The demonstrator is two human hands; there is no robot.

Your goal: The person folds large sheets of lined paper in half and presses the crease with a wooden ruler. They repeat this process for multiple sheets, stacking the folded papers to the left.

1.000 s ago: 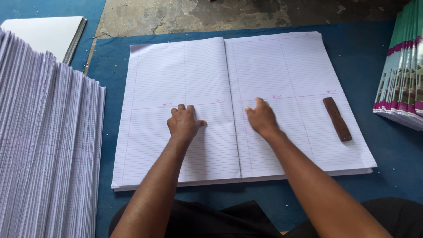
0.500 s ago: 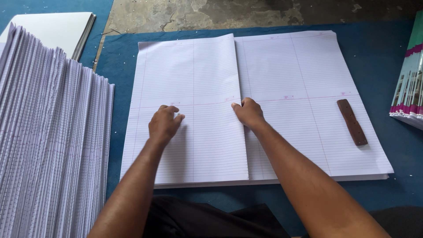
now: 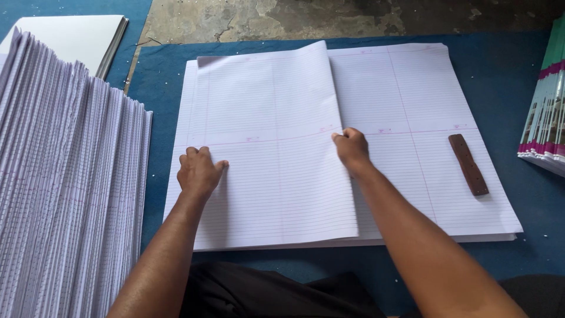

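**Head view: two hands on one folded ruled sheet**

Head camera looks down on one stack of large ruled sheets (image 3: 412,106) lying on a blue mat (image 3: 500,65). The top sheet (image 3: 271,153) is folded over to the left half, its free edge running down the middle of the stack.

My left hand (image 3: 199,172) rests on this folded sheet near its left edge, fingers curled, palm down; its grip holds nothing. My right hand (image 3: 352,148) is at the sheet's free edge, fingers closed in a narrow grip; whether it pinches the edge or only presses on it I cannot tell.

One brown wooden stick (image 3: 468,164) lies on the uncovered right half, well apart from both hands.

Counted elsewhere: one tall fanned pile of ruled paper (image 3: 65,200) at left, one white pad (image 3: 76,35) behind it, one stack of coloured booklets (image 3: 544,123) at the right edge.
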